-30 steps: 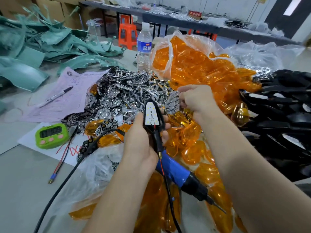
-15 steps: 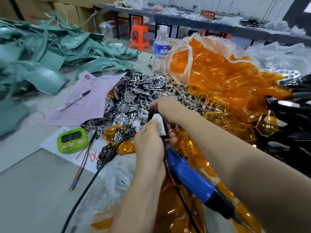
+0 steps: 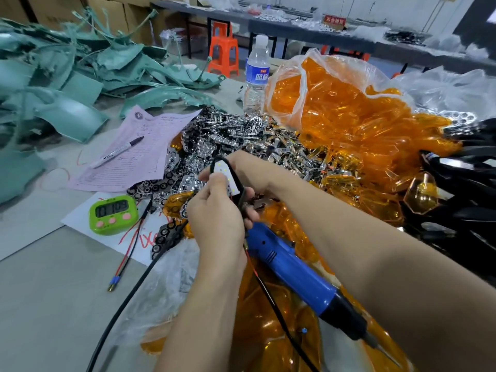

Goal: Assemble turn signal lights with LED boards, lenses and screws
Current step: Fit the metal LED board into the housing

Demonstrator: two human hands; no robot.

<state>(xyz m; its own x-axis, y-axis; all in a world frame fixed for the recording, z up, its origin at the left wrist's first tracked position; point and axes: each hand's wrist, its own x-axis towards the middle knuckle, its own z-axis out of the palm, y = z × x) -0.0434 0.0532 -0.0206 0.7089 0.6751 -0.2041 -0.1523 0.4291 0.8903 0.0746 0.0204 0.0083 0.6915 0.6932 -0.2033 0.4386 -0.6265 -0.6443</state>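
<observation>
Over a worktop (image 3: 40,291) heaped with orange lenses (image 3: 349,124), the left hand (image 3: 214,218) grips the near stem of a black turn signal housing (image 3: 240,189), its white LED board (image 3: 231,181) facing up, while the right hand (image 3: 255,171) curls round its far edge.

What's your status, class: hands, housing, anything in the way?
Left hand grips black housing, LED board inside. Right hand holds its tip. Blue screwdriver lies underneath, idle.
</observation>
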